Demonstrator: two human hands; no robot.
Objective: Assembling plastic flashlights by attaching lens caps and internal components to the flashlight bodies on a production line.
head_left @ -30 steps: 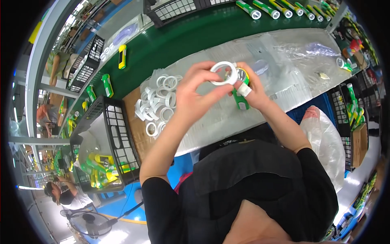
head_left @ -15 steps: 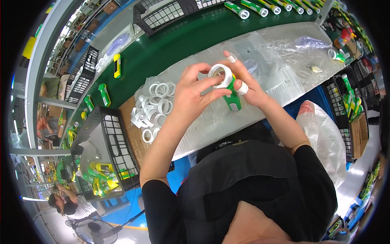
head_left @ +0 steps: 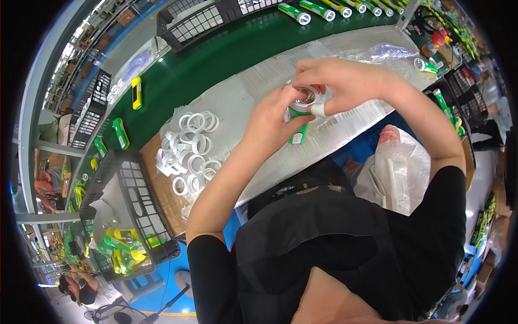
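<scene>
A green flashlight (head_left: 298, 134) stands tilted over the plastic-covered bench, with its head toward me and a white ring (head_left: 300, 107) around the head. My left hand (head_left: 272, 119) is closed on the flashlight from the left, its fingers at the ring's rim and its thumb along the body. From the right, my right hand (head_left: 345, 83) grips the ring with fingers curled over the top and a white-taped thumb below. The fingers partly hide the ring and the lens. Left of my hands lies a pile of loose white rings (head_left: 195, 144) on the bench.
A black crate (head_left: 143, 200) holding green and yellow flashlights stands at the left. Beyond the bench runs a green conveyor (head_left: 216, 65) carrying a row of flashlights (head_left: 318, 11) and another black crate (head_left: 197, 27). A white plastic bag (head_left: 396, 173) hangs at the right.
My right hand has turned over and come across the top of the ring, its elbow swinging outward. The fingers of both hands have closed in around the flashlight head. The whole view has shifted slightly.
</scene>
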